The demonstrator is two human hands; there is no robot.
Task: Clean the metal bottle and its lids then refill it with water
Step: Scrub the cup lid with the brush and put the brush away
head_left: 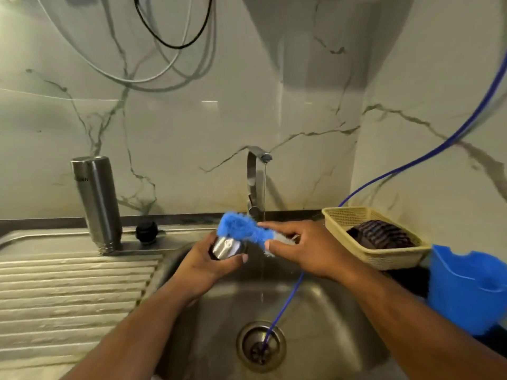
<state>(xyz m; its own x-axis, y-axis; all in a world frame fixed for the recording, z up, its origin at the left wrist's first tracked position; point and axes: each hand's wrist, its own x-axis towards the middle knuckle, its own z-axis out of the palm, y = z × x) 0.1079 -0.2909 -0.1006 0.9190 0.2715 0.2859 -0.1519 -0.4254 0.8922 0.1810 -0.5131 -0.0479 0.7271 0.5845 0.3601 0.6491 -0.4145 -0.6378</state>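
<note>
over a stainless steel sink, left-hand fingers curl round a small shiny steel lid; right-hand fingers pinch a fluffy blue scrubbing pad onto it. the tall steel bottle stands mouth-down on the drainboard. light, rigid and wet, the lid probably slips: best gripped around its wall.

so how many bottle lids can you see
2: a black lid beside the inverted metal bottle, and a metal lid held in the left hand over the sink. More may be hidden.
</note>
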